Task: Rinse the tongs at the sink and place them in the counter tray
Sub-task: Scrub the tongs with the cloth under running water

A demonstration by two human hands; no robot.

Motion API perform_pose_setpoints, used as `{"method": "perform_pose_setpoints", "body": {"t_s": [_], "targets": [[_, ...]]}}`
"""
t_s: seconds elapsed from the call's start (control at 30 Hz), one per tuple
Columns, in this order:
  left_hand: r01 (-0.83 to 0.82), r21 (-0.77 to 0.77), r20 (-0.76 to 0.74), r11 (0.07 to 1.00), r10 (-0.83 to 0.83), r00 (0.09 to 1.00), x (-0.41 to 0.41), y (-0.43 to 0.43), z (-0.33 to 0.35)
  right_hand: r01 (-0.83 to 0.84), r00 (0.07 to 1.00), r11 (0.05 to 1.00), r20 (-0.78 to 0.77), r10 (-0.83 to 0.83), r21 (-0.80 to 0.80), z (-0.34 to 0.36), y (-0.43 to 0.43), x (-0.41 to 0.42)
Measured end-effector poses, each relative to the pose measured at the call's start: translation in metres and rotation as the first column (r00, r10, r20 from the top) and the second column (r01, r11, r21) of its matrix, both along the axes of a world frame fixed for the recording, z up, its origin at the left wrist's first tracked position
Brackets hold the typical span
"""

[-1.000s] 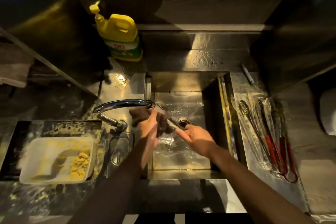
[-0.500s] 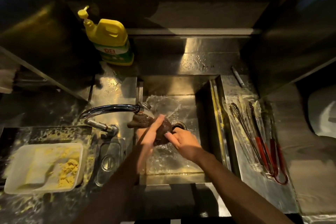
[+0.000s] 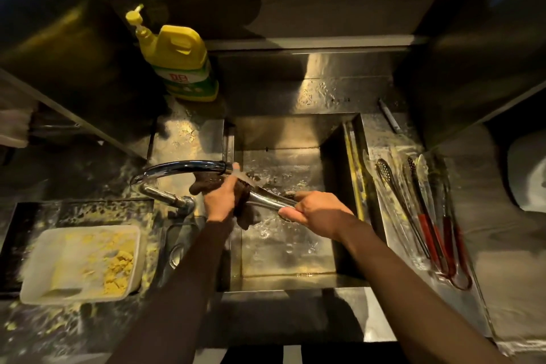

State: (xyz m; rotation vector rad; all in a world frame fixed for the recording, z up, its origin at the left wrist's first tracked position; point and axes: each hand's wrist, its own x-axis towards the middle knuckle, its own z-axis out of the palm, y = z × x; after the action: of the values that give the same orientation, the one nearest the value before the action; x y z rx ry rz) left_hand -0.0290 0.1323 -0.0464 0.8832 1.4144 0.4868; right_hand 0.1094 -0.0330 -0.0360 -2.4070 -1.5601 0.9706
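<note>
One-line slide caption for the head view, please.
Over the sink, right hand holds metal tongs while left hand grips a dark pad around them beneath the faucet.

One sink (image 3: 277,133), one faucet (image 3: 183,167), one yellow soap bottle (image 3: 180,59), one white tub (image 3: 59,260), one dark scouring pad (image 3: 206,182)

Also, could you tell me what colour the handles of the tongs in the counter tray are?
Red handles; the head view shows them best.
</note>
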Motion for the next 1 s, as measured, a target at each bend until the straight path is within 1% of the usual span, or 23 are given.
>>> {"method": "perform_pose_setpoints", "body": {"t_s": [0.07, 0.1, 0.13, 0.17, 0.2, 0.23, 0.27, 0.3, 0.33, 0.37, 0.4, 0.43, 0.47, 0.5, 0.53, 0.57, 0.6, 0.67, 0.73, 0.8, 0.87, 0.93, 1.0], "targets": [[-0.142, -0.178, 0.068, 0.974, 0.156, 0.985, 0.004, -0.006, 0.000, 0.029, 0.999, 1.000, -0.023, -0.029, 0.003, -0.002, -0.002, -0.014], [-0.154, -0.262, 0.115, 0.953, 0.189, 0.975, 0.006, -0.008, -0.002, 0.054, 0.997, 0.999, -0.057, -0.054, 0.005, -0.004, -0.005, -0.021], [-0.140, -0.296, 0.145, 0.945, 0.189, 0.971, 0.007, -0.010, 0.000, 0.074, 0.994, 0.997, -0.085, -0.073, 0.004, -0.006, -0.008, -0.026], [-0.104, -0.282, 0.148, 0.954, 0.150, 0.978, 0.005, -0.010, -0.001, 0.073, 0.993, 0.997, -0.091, -0.073, -0.003, -0.007, -0.012, -0.029], [-0.041, -0.224, 0.106, 0.974, 0.066, 0.992, 0.001, -0.010, -0.002, 0.050, 0.996, 0.999, -0.076, -0.051, -0.014, -0.008, -0.017, -0.029], [0.048, -0.131, 0.013, 0.990, -0.047, 0.999, -0.004, -0.009, -0.005, 0.017, 0.999, 1.000, -0.048, -0.019, -0.024, -0.008, -0.021, -0.024], [0.158, -0.021, -0.062, 0.987, -0.159, 0.985, -0.008, -0.009, -0.003, -0.010, 1.000, 1.000, -0.027, 0.009, -0.026, -0.006, -0.025, -0.017], [0.250, 0.055, -0.107, 0.967, -0.243, 0.964, -0.011, -0.009, -0.004, -0.025, 0.999, 0.999, -0.027, 0.024, -0.039, -0.003, -0.029, -0.009], [0.266, 0.063, -0.111, 0.962, -0.258, 0.960, -0.013, -0.010, -0.004, -0.027, 0.999, 0.998, -0.032, 0.026, -0.053, -0.001, -0.032, -0.001], [0.240, 0.058, -0.097, 0.969, -0.234, 0.967, -0.014, -0.010, -0.004, -0.007, 0.999, 0.998, -0.038, 0.004, -0.061, 0.003, -0.034, 0.003], [0.154, -0.012, -0.018, 0.988, -0.155, 0.988, -0.013, -0.011, 0.002, 0.043, 0.998, 0.997, -0.053, -0.046, -0.065, 0.005, -0.037, 0.006], [0.045, -0.105, 0.070, 0.993, -0.038, 0.997, -0.012, -0.009, 0.001, 0.121, 0.989, 0.992, -0.082, -0.125, -0.046, 0.005, -0.040, 0.006], [-0.039, -0.228, 0.153, 0.973, 0.076, 0.985, -0.012, -0.010, 0.004, 0.230, 0.964, 0.973, -0.133, -0.229, -0.004, 0.003, -0.044, 0.004], [-0.089, -0.341, 0.217, 0.936, 0.171, 0.961, -0.010, -0.011, 0.008, 0.326, 0.930, 0.945, -0.187, -0.315, 0.030, 0.002, -0.046, 0.000], [-0.099, -0.411, 0.269, 0.906, 0.224, 0.937, -0.009, -0.012, 0.010, 0.354, 0.919, 0.932, -0.213, -0.331, 0.078, 0.002, -0.048, -0.005], [-0.094, -0.449, 0.302, 0.888, 0.250, 0.920, -0.008, -0.013, 0.015, 0.323, 0.934, 0.941, -0.198, -0.298, 0.104, 0.000, -0.048, -0.010], [-0.079, -0.465, 0.323, 0.882, 0.253, 0.912, -0.007, -0.016, 0.020, 0.273, 0.951, 0.956, -0.178, -0.251, 0.109, -0.002, -0.046, -0.016], [-0.086, -0.506, 0.380, 0.858, 0.311, 0.871, -0.008, -0.018, 0.022, 0.200, 0.971, 0.973, -0.154, -0.182, 0.112, -0.004, -0.038, -0.028], [-0.116, -0.556, 0.420, 0.823, 0.398, 0.815, -0.007, -0.018, 0.018, 0.207, 0.961, 0.971, -0.213, -0.179, 0.117, -0.001, -0.029, -0.039], [-0.117, -0.569, 0.444, 0.814, 0.424, 0.789, -0.008, -0.018, 0.014, 0.220, 0.945, 0.974, -0.263, -0.197, 0.062, 0.001, -0.022, -0.050], [-0.073, -0.560, 0.465, 0.825, 0.387, 0.796, -0.008, -0.021, 0.005, 0.242, 0.931, 0.970, -0.286, -0.226, 0.021, 0.003, -0.016, -0.054], [-0.012, -0.531, 0.452, 0.847, 0.296, 0.842, -0.006, -0.022, 0.001, 0.233, 0.936, 0.972, -0.274, -0.220, 0.016, 0.004, -0.013, -0.057], [0.027, -0.486, 0.401, 0.873, 0.196, 0.895, -0.005, -0.024, -0.003, 0.226, 0.932, 0.974, -0.293, -0.213, 0.012, 0.002, -0.013, -0.059]]}}
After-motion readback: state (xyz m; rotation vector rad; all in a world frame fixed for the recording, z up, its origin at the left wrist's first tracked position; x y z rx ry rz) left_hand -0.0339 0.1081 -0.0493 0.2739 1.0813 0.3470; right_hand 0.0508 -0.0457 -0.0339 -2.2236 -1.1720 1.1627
